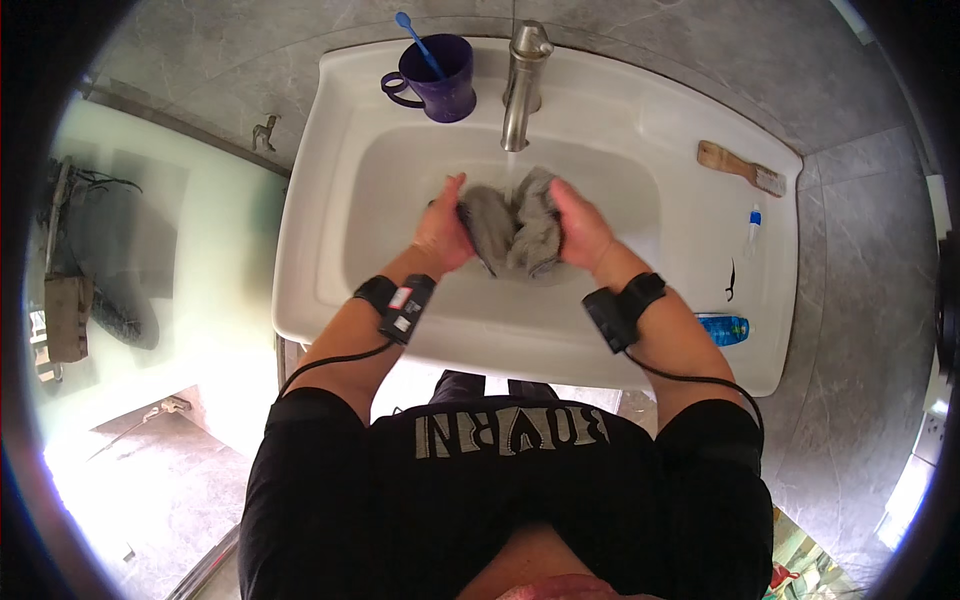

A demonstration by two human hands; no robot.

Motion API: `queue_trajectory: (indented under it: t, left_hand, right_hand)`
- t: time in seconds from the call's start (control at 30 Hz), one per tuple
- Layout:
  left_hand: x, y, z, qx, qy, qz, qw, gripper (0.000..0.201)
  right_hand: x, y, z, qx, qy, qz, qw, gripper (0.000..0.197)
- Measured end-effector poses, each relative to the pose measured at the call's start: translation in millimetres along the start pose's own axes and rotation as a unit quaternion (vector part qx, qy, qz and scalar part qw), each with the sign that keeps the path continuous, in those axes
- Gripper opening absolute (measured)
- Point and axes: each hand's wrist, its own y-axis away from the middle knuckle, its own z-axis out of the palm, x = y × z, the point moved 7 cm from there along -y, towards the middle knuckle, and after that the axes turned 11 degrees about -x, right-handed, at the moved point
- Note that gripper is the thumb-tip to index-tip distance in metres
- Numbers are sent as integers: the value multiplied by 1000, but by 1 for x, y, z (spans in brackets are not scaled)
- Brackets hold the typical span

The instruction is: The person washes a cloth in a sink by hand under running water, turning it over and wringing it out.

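Over the basin of the white sink (330,255), both my hands hold a wet-looking grey cloth (490,228) under the tap. My left hand (443,232) grips its left part, thumb pointing up toward the tap. The bunched right part is gripped by my right hand (585,230). Between the two parts is a fold or gap; I cannot tell whether it is one piece or two. From the metal tap (522,90) a thin stream of water falls onto the cloth. My fingertips are hidden behind the fabric.
On the sink's back left ledge stands a purple mug (450,85) with a blue toothbrush (420,45). Along the right ledge lie a wooden-handled brush (735,165), a small blue-capped tube (754,225), a thin black item (731,280) and a blue tube (722,329).
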Motion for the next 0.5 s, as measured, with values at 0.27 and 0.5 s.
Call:
queue_trajectory:
  t: [0.27, 0.5]
  left_hand:
    - [-45, 1, -11, 105, -11, -158, 982, 45]
    - [-49, -24, -48, 179, -194, -69, 962, 32]
  right_hand:
    - [16, -1, 65, 35, 689, -173, 703, 31]
    - [-12, -17, 27, 211, 665, -179, 694, 27]
